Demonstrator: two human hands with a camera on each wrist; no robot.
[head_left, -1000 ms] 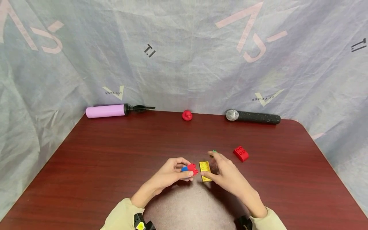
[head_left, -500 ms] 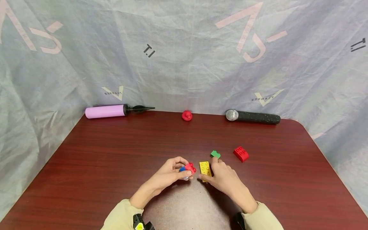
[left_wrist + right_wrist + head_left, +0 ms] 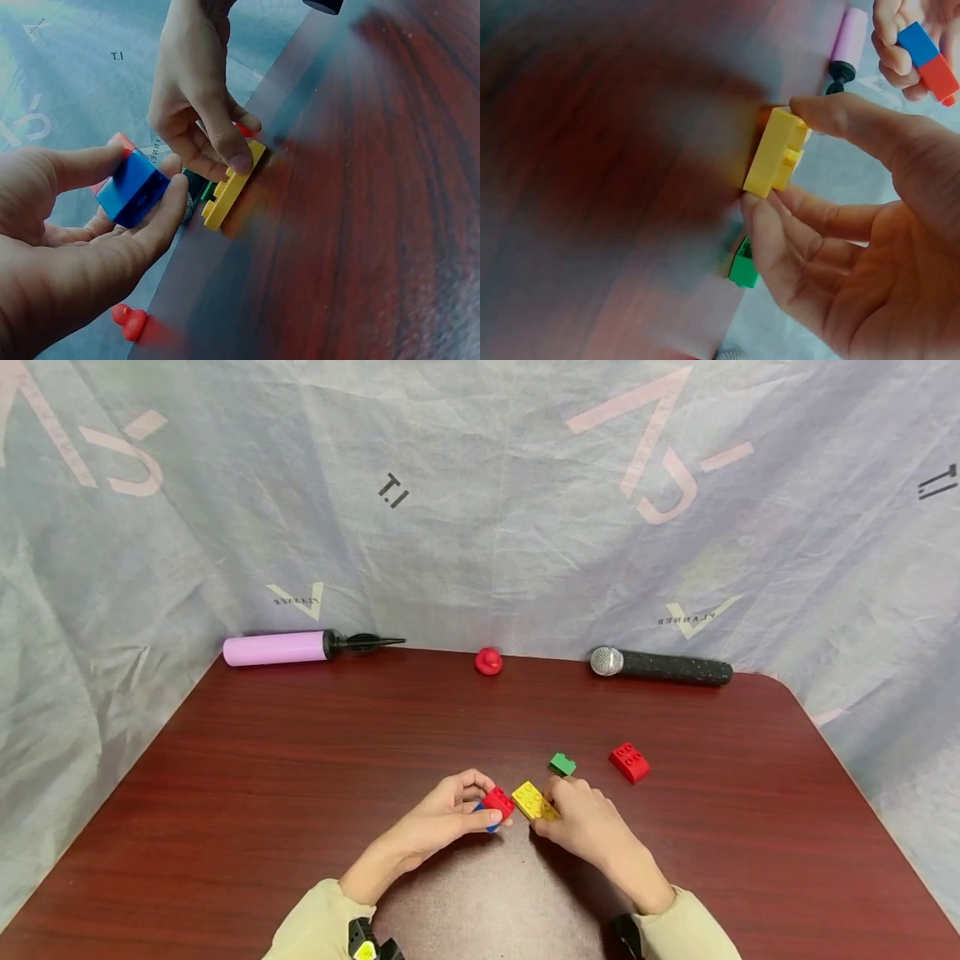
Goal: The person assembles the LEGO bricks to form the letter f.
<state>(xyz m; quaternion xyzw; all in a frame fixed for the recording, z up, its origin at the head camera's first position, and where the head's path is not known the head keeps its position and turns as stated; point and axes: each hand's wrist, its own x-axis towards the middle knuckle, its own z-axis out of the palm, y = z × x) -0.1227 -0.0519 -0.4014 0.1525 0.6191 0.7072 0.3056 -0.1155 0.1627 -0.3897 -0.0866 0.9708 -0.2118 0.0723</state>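
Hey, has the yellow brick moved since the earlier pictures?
Yes. In the head view, the yellow brick has turned: its far end has swung left, away from the loose red brick, which lies where it was.

The person wears a left sleeve (image 3: pixel 318 918) and a right sleeve (image 3: pixel 690 927) of the same pale beige colour, plain and rather loose, with soft folds. The left hand (image 3: pixel 442 814) and the right hand (image 3: pixel 592 822) are bare. Beside the left sleeve is a black, blocky device (image 3: pixel 361 932) bearing a bright yellow patch (image 3: pixel 365 951). Beside the right sleeve is a black piece (image 3: pixel 627 935), whose exact shape I cannot tell well.
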